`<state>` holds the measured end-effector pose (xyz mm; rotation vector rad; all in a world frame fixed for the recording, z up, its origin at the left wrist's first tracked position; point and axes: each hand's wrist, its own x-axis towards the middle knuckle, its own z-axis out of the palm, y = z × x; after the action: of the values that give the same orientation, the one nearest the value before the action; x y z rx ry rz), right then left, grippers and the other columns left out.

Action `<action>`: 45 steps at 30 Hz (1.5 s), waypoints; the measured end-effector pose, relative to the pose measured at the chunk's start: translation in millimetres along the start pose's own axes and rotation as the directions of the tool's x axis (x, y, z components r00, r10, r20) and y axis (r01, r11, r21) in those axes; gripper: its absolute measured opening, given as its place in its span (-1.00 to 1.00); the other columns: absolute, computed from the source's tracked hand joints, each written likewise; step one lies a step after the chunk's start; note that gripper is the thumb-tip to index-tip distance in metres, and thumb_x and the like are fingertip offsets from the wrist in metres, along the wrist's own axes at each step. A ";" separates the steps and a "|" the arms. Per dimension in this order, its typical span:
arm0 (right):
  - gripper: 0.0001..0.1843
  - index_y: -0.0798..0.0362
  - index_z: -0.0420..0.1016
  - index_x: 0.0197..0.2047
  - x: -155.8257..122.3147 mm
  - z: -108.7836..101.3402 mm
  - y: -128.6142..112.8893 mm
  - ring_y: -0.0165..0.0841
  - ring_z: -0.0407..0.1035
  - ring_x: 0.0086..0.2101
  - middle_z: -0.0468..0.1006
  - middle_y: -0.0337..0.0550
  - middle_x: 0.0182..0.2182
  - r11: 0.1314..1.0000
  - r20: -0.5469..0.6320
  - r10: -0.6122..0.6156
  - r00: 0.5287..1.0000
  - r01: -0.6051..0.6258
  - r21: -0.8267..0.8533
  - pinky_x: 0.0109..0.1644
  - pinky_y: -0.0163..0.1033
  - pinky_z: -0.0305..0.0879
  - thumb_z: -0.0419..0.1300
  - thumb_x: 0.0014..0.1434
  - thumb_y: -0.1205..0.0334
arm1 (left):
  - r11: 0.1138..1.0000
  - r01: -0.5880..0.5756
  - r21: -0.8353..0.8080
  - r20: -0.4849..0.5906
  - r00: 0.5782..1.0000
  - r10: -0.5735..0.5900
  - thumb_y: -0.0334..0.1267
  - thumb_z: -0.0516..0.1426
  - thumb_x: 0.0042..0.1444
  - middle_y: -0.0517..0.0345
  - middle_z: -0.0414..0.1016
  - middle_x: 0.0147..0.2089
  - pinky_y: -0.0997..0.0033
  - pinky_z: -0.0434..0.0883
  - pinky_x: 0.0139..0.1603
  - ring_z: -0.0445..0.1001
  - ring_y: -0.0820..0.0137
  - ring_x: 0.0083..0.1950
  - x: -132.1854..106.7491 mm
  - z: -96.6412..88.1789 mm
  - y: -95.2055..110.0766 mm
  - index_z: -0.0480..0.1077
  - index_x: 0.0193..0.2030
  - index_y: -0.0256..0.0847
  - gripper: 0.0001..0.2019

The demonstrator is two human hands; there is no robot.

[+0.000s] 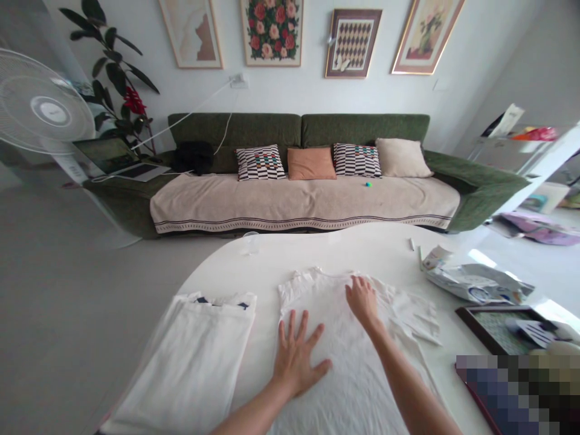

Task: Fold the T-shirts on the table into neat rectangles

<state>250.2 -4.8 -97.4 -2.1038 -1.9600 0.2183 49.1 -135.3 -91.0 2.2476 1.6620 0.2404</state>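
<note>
A white T-shirt [344, 368] lies spread on the white table, with its neckline toward the far side and wrinkles across both sleeves. My left hand [296, 356] rests flat on the shirt's left part, fingers spread wide. Close to the neckline, my right hand [362, 299] touches the fabric with its fingers a little apart and bent downward; no fold of cloth shows in its grasp. To the left of the shirt is a folded white garment [194, 362] with small dark patches at its far edge.
The white table [362, 244] carries a clear cup [251, 243], a silvery plastic package [480, 283] and a dark-framed tray or picture [483, 329] on the right. Behind it stands a green sofa [362, 125] with cushions. A fan [49, 112] and a laptop [136, 168] are at left.
</note>
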 end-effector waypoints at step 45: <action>-0.41 -0.15 -0.19 0.28 -161.4 -5.6 30.6 -0.18 -0.36 0.23 -0.15 -0.15 0.27 0.980 0.105 0.081 0.991 -0.060 -0.190 0.16 0.12 -0.17 -0.25 0.22 -0.08 | 0.992 -0.085 0.094 -0.009 0.996 0.086 0.29 -0.06 -0.04 0.20 -0.29 0.36 -0.14 -0.33 0.20 -0.40 -0.01 0.32 -0.5 4.3 -4.1 -0.09 0.26 0.16 -0.28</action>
<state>268.1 -167.6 -111.3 -2.3285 -2.0427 0.1764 46.7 -135.5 -96.4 2.3948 1.6167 0.2023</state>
